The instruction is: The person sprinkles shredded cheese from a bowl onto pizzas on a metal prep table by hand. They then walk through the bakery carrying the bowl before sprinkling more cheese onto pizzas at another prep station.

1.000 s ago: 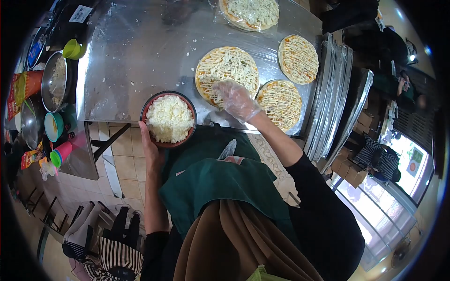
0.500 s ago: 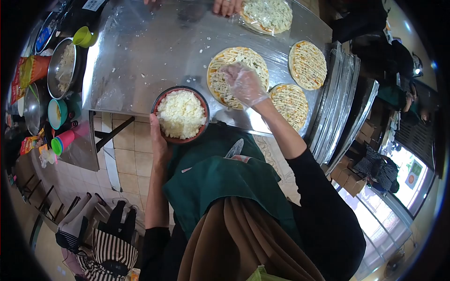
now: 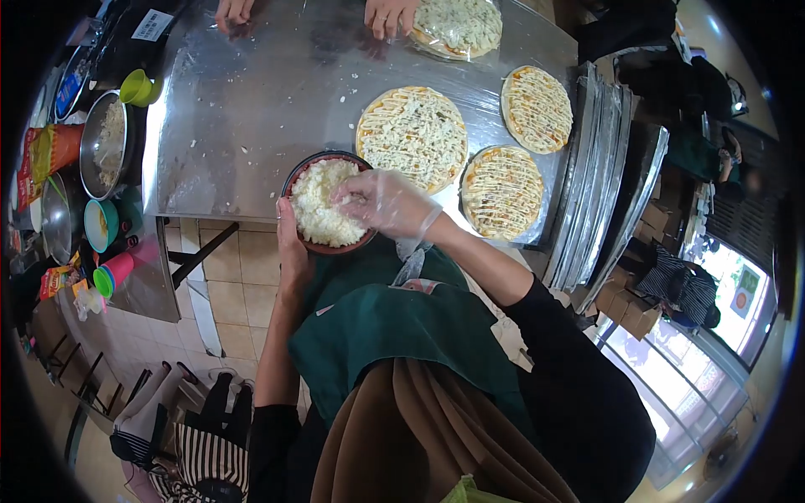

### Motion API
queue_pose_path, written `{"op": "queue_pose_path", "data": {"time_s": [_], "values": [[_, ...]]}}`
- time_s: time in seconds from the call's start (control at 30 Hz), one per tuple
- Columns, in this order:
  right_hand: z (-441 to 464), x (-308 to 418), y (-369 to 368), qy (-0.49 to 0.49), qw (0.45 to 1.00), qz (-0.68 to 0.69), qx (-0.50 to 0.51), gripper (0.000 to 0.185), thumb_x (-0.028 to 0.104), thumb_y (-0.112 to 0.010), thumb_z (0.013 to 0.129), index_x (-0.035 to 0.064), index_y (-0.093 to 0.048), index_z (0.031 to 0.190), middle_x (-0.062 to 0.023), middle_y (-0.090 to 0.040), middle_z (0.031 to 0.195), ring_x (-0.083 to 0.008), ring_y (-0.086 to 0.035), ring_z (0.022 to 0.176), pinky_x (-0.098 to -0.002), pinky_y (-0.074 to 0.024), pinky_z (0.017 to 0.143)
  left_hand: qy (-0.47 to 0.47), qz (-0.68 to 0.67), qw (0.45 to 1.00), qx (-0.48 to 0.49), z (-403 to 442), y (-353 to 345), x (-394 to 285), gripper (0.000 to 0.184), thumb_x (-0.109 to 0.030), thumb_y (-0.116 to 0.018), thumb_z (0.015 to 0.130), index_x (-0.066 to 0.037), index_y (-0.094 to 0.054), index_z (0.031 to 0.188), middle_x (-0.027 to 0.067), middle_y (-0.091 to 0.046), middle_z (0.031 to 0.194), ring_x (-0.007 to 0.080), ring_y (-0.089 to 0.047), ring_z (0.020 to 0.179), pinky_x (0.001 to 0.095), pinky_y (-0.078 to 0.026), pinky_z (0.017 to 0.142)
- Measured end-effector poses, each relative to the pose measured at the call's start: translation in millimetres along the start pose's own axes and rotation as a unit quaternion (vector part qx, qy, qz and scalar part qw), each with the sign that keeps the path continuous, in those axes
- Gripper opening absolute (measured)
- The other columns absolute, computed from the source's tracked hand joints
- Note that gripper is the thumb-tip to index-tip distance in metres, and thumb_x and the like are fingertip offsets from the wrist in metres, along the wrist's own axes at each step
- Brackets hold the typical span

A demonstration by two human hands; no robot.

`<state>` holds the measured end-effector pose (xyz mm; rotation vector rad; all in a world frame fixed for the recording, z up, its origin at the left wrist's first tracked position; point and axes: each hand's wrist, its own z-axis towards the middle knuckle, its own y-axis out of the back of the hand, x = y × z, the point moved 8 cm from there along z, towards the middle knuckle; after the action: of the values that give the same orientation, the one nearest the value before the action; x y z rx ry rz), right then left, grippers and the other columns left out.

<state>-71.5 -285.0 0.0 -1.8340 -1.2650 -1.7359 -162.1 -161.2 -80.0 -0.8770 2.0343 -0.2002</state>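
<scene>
My left hand (image 3: 292, 239) grips the side of a dark bowl with a reddish inside (image 3: 335, 249), held at the table's near edge. White grated cheese (image 3: 317, 208) fills it. My right hand (image 3: 390, 204), in a clear plastic glove, reaches into the bowl with its fingers curled into the cheese; the fingertips are partly buried. Just beyond the bowl lies a round pizza (image 3: 411, 130) with sauce lines and scattered white cheese. To its right are two more pizzas, an upper one (image 3: 537, 109) and a lower one (image 3: 503, 193), both striped with pale sauce.
Across the metal table (image 3: 251, 109), another person's hands (image 3: 392, 17) rest near a plastic-wrapped pizza (image 3: 457, 27). Stacked metal trays (image 3: 591, 176) stand along the right edge. On the left are a steel bowl (image 3: 126, 159), a green cup (image 3: 137, 87) and a teal bowl (image 3: 101, 226).
My right hand has come back from above the middle pizza into the bowl of cheese. That pizza is now uncovered to view. The other person's left-side hand shows more fully.
</scene>
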Motion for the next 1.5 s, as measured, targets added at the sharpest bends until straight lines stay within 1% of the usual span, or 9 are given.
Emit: {"op": "queue_pose_path", "data": {"time_s": [0.13,0.23,0.37,0.6,0.8,0.93,1.23,1.43,1.5], "values": [[-4.5,-15.6,32.9,-0.115,0.953,0.282,-0.003,0.024,0.02,-0.064,0.089,0.0014,-0.066,0.104,-0.0079,-0.068,0.09,-0.0103,-0.062,0.072,-0.0249,-0.0507,0.064,0.001,0.006,1.0,0.015,2.6,0.6,1.5,0.064,-0.052,-0.032,0.098,-0.001,-0.037,0.136,0.0136,-0.049,0.132,0.0233,-0.052,0.119,0.0367,-0.042,0.101],[-9.7,-40.6,75.2,-0.186,0.969,0.165,-0.017,0.027,0.023,-0.065,0.082,0.0076,-0.066,0.104,-0.0137,-0.068,0.092,-0.0267,-0.065,0.081,-0.0358,-0.0511,0.076,0.007,-0.023,1.0,-0.005,-1.7,0.4,-2.6,0.058,-0.046,-0.034,0.099,0.001,-0.039,0.134,0.0123,-0.048,0.132,0.0197,-0.049,0.12,0.0335,-0.04,0.101],[3.3,-82.0,89.3,-0.085,0.986,-0.129,-0.056,0.026,0.022,-0.059,0.087,0.011,-0.066,0.109,-0.0097,-0.068,0.091,-0.0222,-0.065,0.079,-0.0335,-0.0519,0.072,0.0,-0.026,1.0,-0.014,-1.6,11.1,-1.9,0.061,-0.049,-0.036,0.098,-0.001,-0.037,0.135,0.0109,-0.047,0.133,0.0202,-0.048,0.12,0.0345,-0.038,0.102],[10.7,-86.1,84.2,-0.057,0.965,-0.228,-0.117,0.024,0.027,-0.06,0.087,0.0083,-0.066,0.101,-0.0136,-0.066,0.091,-0.0226,-0.065,0.08,-0.0337,-0.0501,0.074,0.002,-0.022,0.999,-0.046,-8.7,25.6,-2.0,0.064,-0.052,-0.038,0.096,-0.002,-0.035,0.137,0.0101,-0.046,0.134,0.0211,-0.047,0.122,0.036,-0.038,0.102],[-7.0,-102.0,123.9,-0.24,0.946,-0.2,-0.084,0.024,0.03,-0.059,0.089,0.0085,-0.067,0.096,-0.011,-0.067,0.09,-0.0226,-0.065,0.079,-0.0341,-0.051,0.073,0.018,-0.024,0.999,-0.045,-18.0,17.2,-9.5,0.065,-0.053,-0.037,0.096,-0.003,-0.034,0.138,0.01,-0.045,0.134,0.0213,-0.047,0.122,0.0364,-0.038,0.103],[1.4,-95.6,109.7,-0.006,0.943,-0.314,-0.113,0.016,0.019,-0.056,0.089,0.0077,-0.066,0.093,-0.013,-0.066,0.085,-0.0207,-0.063,0.072,-0.0335,-0.0494,0.068,0.015,-0.028,0.999,-0.043,-16.8,16.1,-10.7,0.064,-0.053,-0.036,0.097,-0.004,-0.033,0.138,0.01,-0.044,0.135,0.021,-0.047,0.122,0.0366,-0.038,0.103],[27.3,-106.7,143.5,-0.151,0.958,-0.197,-0.141,0.023,0.014,-0.05,0.086,0.0112,-0.065,0.104,-0.0156,-0.065,0.088,-0.032,-0.062,0.084,-0.039,-0.0498,0.08,0.006,-0.017,0.999,-0.033,-14.5,25.5,-7.2,0.065,-0.052,-0.038,0.096,-0.004,-0.031,0.139,0.0102,-0.043,0.135,0.0216,-0.046,0.123,0.0368,-0.037,0.103],[52.0,-88.7,131.0,0.015,0.868,-0.477,-0.135,0.024,0.007,-0.051,0.083,0.0096,-0.068,0.099,-0.0152,-0.064,0.087,-0.0321,-0.062,0.077,-0.039,-0.0513,0.072,0.006,-0.018,0.999,-0.046,-15.0,26.8,-6.7,0.065,-0.052,-0.039,0.096,-0.004,-0.032,0.139,0.0107,-0.043,0.135,0.0211,-0.046,0.122,0.0368,-0.038,0.102],[55.0,-86.7,123.8,0.031,0.881,-0.448,-0.147,0.024,0.005,-0.05,0.081,0.0083,-0.066,0.098,-0.0152,-0.063,0.086,-0.0322,-0.061,0.078,-0.0402,-0.0508,0.073,0.004,-0.021,0.999,-0.045,-14.9,26.4,-7.1,0.065,-0.052,-0.039,0.096,-0.004,-0.032,0.138,0.0106,-0.044,0.134,0.021,-0.046,0.122,0.0366,-0.038,0.102]]}}
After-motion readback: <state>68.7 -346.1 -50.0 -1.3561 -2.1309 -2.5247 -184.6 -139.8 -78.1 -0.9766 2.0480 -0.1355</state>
